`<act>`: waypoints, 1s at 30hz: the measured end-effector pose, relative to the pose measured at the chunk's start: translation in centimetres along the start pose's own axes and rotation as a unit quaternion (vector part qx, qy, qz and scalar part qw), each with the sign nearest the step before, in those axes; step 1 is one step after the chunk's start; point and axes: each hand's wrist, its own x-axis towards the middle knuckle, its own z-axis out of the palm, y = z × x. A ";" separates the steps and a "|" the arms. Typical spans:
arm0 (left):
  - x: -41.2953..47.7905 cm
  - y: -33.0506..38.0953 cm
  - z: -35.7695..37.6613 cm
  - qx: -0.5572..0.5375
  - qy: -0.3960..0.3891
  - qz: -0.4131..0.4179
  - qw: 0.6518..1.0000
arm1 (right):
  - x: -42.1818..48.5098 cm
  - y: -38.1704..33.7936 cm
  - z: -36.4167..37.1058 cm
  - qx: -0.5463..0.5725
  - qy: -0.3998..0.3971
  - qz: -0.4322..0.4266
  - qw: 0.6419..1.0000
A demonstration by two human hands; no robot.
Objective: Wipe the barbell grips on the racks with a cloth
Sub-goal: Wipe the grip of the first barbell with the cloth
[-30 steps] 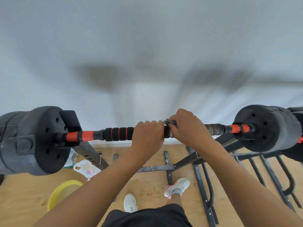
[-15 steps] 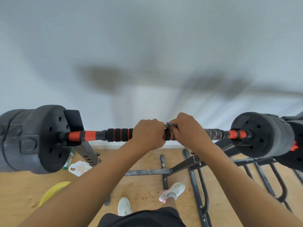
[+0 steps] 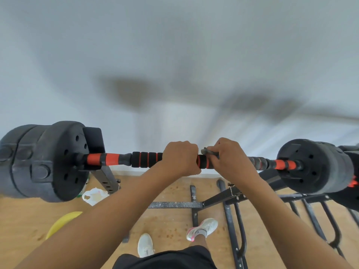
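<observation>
The barbell (image 3: pixel 114 159) is carried across the rack (image 3: pixel 105 178), with a black weight plate (image 3: pixel 58 162) at each end. The wiping step is judged to be in hand, near the middle of the bar. The left grip (image 3: pixel 180 158) is wrapped over the black foam padding (image 3: pixel 144 159), fingers curled round it, and appears to be used to steady the bar. The right grip (image 3: pixel 228 159) is set just beside it, clamped on a small grey cloth (image 3: pixel 206 151) that is pressed against the bar; only a bunched corner of the cloth is shown above the fingers, the rest being hidden. A short band of padding with an orange ring is left bare between the two.

How much of the padding has been cleaned cannot be told. The ribbed stretch (image 3: pixel 258 163) towards the right plate looks greyer than the left one, so work is judged to be owed there. For the next move, the cloth would need to be folded round the bar and drawn along it under firm pressure, or twisted so the underside is reached, while the bar is held against rolling. The stretch under the left grip can be reached only once that grip is shifted aside
</observation>
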 end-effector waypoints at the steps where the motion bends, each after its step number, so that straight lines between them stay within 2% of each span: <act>1: -0.6 0.4 0.6 0.041 0.050 0.000 0.998 | 0.9 -0.1 0.0 0.010 -0.008 0.011 1.000; 4: -1.3 0.7 2.0 0.061 0.104 -0.002 0.993 | 2.5 -0.4 0.1 0.038 -0.051 0.053 0.997; 7: -0.7 0.5 1.8 0.071 0.089 -0.002 0.994 | 1.3 -0.5 0.2 0.058 -0.051 0.060 0.995; 9: 0.1 0.3 1.1 0.035 0.034 -0.006 0.999 | -0.2 -0.5 0.2 0.052 -0.022 0.055 0.997; 12: 1.3 -0.5 -0.6 -0.055 -0.120 -0.010 0.991 | -2.5 -0.3 0.5 0.019 0.025 0.016 0.999; 14: 1.7 -0.7 -1.1 -0.082 -0.159 -0.011 0.984 | -2.9 0.0 0.6 0.017 0.047 0.008 0.999; 16: 1.3 -0.4 -0.7 -0.051 -0.102 -0.009 0.993 | -2.0 -0.1 0.6 0.013 0.047 0.004 0.999; 18: 0.2 0.1 0.8 0.018 0.017 -0.002 1.000 | -0.3 -0.2 0.6 -0.004 0.030 0.010 0.999; 20: -0.6 0.4 2.1 0.067 0.099 0.011 0.993 | 1.2 -0.3 0.5 0.009 0.013 0.036 0.999; 23: -0.5 0.3 2.6 0.084 0.120 0.023 0.989 | 1.4 -0.3 1.1 0.022 0.003 0.065 0.998; 27: 0.3 0.2 2.2 0.055 0.080 0.009 0.995 | -1.5 -0.9 1.9 -0.037 0.034 0.027 0.998; 30: 1.8 -0.4 0.6 -0.037 -0.086 0.000 0.996 | -3.5 -1.0 1.9 -0.050 0.082 -0.004 0.995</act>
